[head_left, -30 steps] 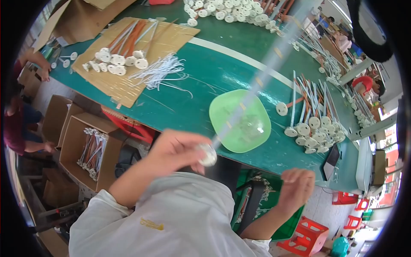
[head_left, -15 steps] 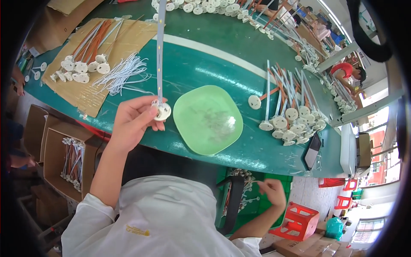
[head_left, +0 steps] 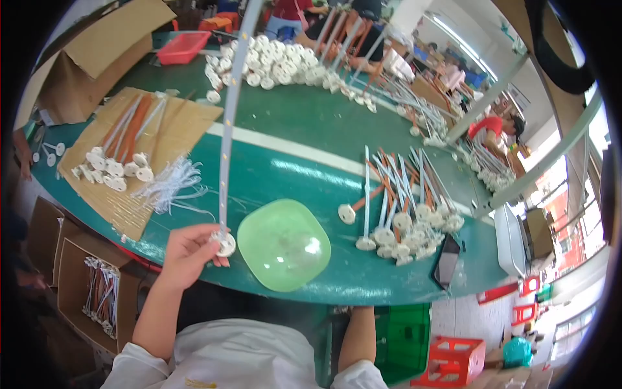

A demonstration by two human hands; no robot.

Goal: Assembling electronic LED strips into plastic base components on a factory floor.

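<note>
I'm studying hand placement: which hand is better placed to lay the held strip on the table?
Likely the left hand: it grips the strip by its white disc, beside the green bowl. The right hand is hidden by the table.

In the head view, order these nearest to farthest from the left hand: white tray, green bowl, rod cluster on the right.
1. Green bowl: just right of the left hand.
2. Rod cluster: farther right, beyond the bowl.
3. White tray: far right, past the rods.
</note>
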